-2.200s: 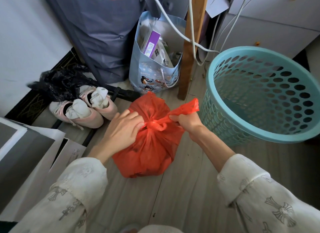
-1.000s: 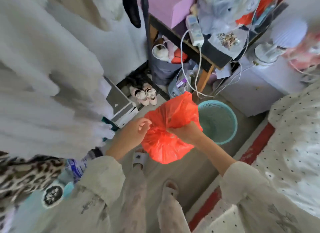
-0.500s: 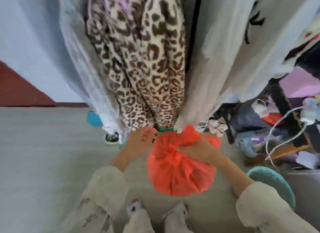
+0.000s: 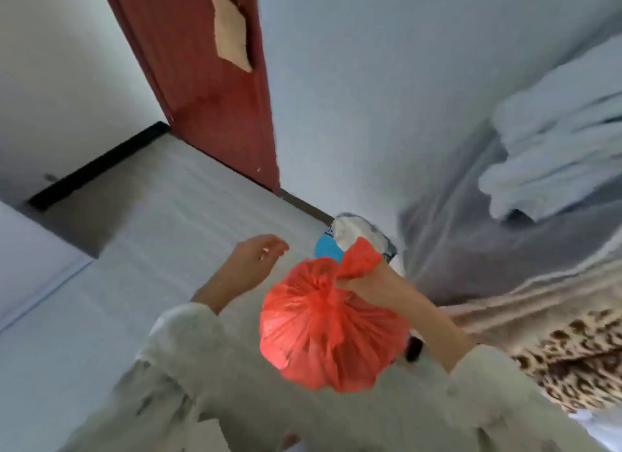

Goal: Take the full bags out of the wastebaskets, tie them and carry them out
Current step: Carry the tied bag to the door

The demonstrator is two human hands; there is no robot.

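A full red-orange plastic bag, knotted at its top, hangs in the air in front of me. My right hand grips the twisted neck of the bag just beside the knot, with the loose bag ends sticking up past the fingers. My left hand floats free to the left of the bag, fingers loosely apart and holding nothing. The wastebasket is out of view.
A dark red door stands ahead at the far end of the pale floor. Hanging clothes, white fluffy and leopard print, crowd the right side. A blue and white item lies by the wall behind the bag.
The bag has been lifted off the floor by the basket and carried as I turned left toward the door. My left hand has let go of it; the right one alone holds it.
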